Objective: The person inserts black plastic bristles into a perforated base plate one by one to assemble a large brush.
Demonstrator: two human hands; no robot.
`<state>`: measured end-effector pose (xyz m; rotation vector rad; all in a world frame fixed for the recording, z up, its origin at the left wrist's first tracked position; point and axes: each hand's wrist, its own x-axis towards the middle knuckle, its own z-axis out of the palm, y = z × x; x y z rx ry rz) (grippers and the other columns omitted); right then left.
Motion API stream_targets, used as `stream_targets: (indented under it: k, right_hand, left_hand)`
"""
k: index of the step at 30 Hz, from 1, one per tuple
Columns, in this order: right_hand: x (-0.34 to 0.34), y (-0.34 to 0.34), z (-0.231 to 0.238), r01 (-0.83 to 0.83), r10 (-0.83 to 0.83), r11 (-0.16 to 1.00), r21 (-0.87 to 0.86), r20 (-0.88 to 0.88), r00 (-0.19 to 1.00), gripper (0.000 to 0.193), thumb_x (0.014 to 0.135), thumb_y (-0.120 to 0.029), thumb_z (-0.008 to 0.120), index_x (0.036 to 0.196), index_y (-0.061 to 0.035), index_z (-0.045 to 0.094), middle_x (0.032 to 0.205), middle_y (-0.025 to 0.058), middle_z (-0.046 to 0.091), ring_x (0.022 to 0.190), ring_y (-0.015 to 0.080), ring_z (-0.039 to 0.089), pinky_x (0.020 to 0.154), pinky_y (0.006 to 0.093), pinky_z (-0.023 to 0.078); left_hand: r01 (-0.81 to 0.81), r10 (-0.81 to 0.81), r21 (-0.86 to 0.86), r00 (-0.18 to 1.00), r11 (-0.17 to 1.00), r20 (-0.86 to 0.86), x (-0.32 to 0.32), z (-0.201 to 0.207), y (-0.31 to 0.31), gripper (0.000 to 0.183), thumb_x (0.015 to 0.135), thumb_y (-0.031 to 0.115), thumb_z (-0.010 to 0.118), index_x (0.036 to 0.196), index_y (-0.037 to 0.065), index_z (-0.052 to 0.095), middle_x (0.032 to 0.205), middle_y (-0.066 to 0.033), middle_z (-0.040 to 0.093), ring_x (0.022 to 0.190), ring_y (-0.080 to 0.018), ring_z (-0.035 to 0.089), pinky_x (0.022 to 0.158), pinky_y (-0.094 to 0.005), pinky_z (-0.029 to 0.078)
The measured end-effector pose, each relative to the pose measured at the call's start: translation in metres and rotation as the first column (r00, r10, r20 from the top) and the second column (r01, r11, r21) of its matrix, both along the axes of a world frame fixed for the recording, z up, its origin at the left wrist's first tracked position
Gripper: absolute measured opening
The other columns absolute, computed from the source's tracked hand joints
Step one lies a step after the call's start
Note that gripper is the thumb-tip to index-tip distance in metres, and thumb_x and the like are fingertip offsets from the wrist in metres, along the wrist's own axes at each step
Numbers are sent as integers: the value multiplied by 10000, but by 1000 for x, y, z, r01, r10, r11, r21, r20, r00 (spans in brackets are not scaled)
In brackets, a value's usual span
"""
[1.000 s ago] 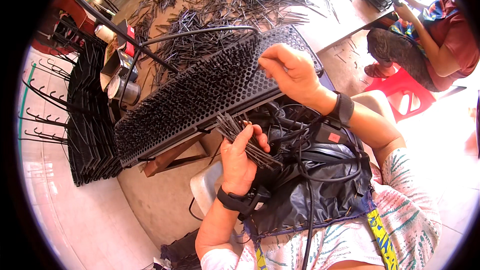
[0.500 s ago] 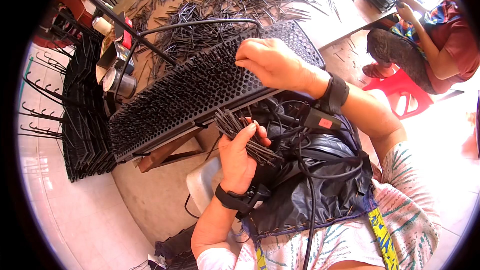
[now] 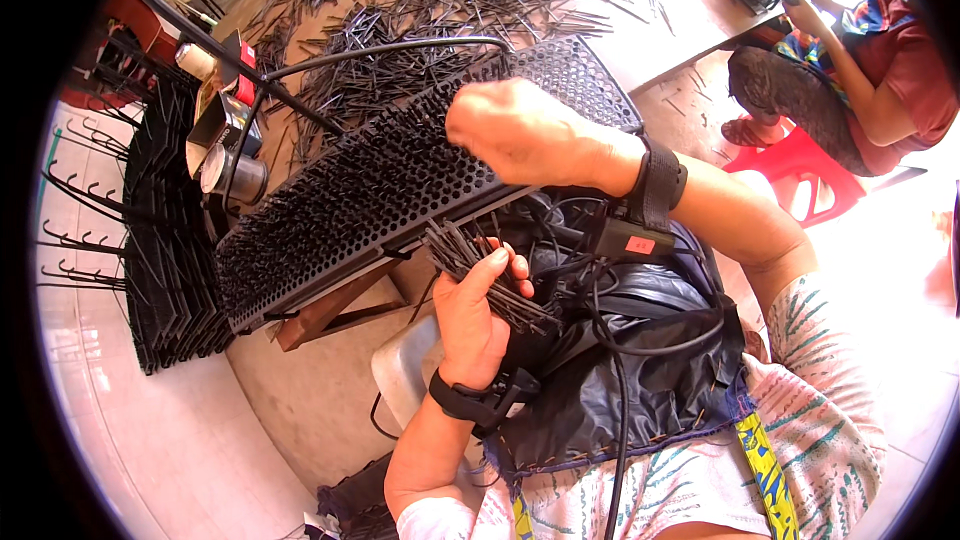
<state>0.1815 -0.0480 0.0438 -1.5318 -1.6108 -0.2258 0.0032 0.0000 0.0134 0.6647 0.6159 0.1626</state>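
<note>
My left hand [image 3: 470, 315] is closed around a bundle of thin black sticks [image 3: 455, 248], held just off the near edge of a black perforated board [image 3: 590, 75]. Short black sticks stand upright in most of the board's holes. Toward the right end, the holes are bare. Over the border between filled and bare holes is my right hand [image 3: 525, 130], curled with its back toward me and slightly blurred. Its fingertips are hidden, so whatever they pinch cannot be made out.
Loose black sticks [image 3: 380, 50] cover the table behind the board. Black hooked racks [image 3: 165, 270] are stacked at the left, near a metal tin [image 3: 235, 175]. A bent black rod [image 3: 390, 45] arches over the board. Another person [image 3: 890, 90] sits by a red stool [image 3: 815, 180].
My right hand has shifted a little left over the board and turned so its fingertips are hidden. The left hand keeps the bundle in nearly the same place.
</note>
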Motion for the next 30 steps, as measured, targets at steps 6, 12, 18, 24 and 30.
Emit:
stream_targets:
  k: [6,12,18,24,30]
  right_hand:
    - [-4,-4,-1,85,-89,965,-249,-6,996,111,702,-12,522,669,8,419,615,148,467,543,345,488,473,381,388]
    - [3,7,-5,43,-28,989,-138,110,994,112,620,3,512,638,5,401,577,154,460,524,354,490,464,387,398]
    - [3,7,-6,102,-62,973,-207,192,979,146,626,-19,532,615,-2,387,546,146,452,514,352,492,463,394,408]
    - [-30,-30,-5,8,-169,918,-397,-373,912,261,716,-155,638,868,41,555,610,148,576,559,211,589,506,297,441]
    - [-46,-43,-5,-115,-184,932,-344,-722,667,84,761,-56,580,785,22,562,589,33,552,500,60,510,446,202,408]
  left_hand:
    - [1,-1,-33,1000,999,-7,0,1,-1,108,751,-13,542,850,13,507,748,-83,544,639,-173,546,465,-260,437]
    - [-41,41,-2,999,999,-7,1,6,-3,100,754,-19,535,844,12,505,752,-84,540,628,-168,536,456,-253,424]
    - [-32,32,7,999,999,2,2,8,-1,97,756,-23,530,844,8,505,750,-81,537,626,-168,531,461,-251,423]
    - [-58,57,38,998,998,28,3,8,-2,95,759,-2,538,848,14,508,755,-80,540,626,-170,532,465,-262,427]
    - [2,-52,273,983,962,177,1,-11,0,80,782,52,533,857,26,519,772,-76,551,651,-175,551,513,-289,468]
